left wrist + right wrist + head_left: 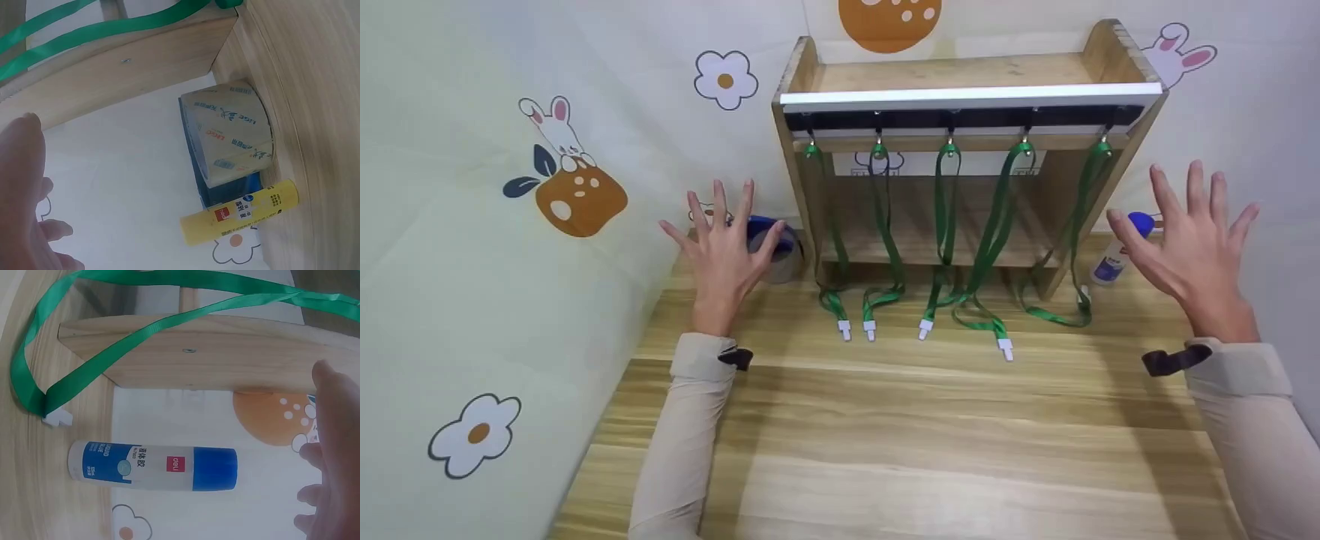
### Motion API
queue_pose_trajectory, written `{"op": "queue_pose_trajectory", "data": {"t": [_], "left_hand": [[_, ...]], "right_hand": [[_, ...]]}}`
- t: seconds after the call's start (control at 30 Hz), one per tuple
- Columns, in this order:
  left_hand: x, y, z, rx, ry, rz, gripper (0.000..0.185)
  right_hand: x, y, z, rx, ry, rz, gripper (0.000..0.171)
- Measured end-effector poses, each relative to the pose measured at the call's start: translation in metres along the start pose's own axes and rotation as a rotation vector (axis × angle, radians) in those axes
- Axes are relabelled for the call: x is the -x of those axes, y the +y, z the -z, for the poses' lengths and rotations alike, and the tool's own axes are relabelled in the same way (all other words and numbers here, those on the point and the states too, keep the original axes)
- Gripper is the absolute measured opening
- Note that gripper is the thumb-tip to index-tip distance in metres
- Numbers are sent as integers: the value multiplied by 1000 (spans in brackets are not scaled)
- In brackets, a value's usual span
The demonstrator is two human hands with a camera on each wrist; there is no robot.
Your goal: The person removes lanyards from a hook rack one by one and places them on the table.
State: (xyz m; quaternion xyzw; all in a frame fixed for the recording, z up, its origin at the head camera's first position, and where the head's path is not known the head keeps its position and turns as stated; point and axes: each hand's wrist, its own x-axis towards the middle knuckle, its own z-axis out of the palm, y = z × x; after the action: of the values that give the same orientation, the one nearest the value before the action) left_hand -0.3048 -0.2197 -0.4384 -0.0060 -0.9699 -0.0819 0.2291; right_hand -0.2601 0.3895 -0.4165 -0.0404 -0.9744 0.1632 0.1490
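My left hand [727, 251] is held up with its fingers spread, left of a small wooden shelf [1117, 56]. On the shelf's other side my right hand [1196, 247] is raised the same way, fingers apart. Neither holds anything. Between them several green lanyards [996, 221] hang from hooks on a black strip [915, 120], their white clips [1005, 349] low by the tabletop. Near the left hand, a wide tape roll [233, 129] and a yellow glue stick [242, 212] show in the left wrist view. A liquid glue bottle [152, 466] with a blue cap stands by the right hand.
The shelf stands at the back of a wood-grain table [870, 442]. Pale cloth walls [450, 300] printed with rabbits, oranges and flowers close in the back and sides. A blue object [247, 184] sits behind the tape roll, partly hidden.
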Motion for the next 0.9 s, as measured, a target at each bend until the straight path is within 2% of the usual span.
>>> {"op": "queue_pose_trajectory", "data": {"t": [0.13, 0.23, 0.37, 0.5, 0.6, 0.7, 0.77, 0.9], "left_hand": [[4, 0, -1, 26, 75, -22, 79], [8, 2, -2, 87, 139, -48, 72], [15, 8, -4, 274, 204, -101, 60], [20, 17, -9, 494, 221, -158, 53], [21, 26, -16, 646, 195, -186, 51], [20, 34, -23, 758, 162, -194, 49], [19, 38, -27, 795, 152, -187, 48], [18, 45, -34, 807, 147, -149, 45]], "right_hand": [[5, -3, 0, -60, 80, 24, 89], [10, -9, -1, -164, 208, 45, 79], [19, -25, -3, -332, 382, 58, 57], [27, -44, -9, -468, 473, 120, 38], [33, -57, -13, -531, 491, 154, 32], [39, -68, -18, -564, 472, 136, 34], [41, -75, -21, -575, 453, 120, 40], [42, -84, -29, -572, 444, 93, 48]]}}
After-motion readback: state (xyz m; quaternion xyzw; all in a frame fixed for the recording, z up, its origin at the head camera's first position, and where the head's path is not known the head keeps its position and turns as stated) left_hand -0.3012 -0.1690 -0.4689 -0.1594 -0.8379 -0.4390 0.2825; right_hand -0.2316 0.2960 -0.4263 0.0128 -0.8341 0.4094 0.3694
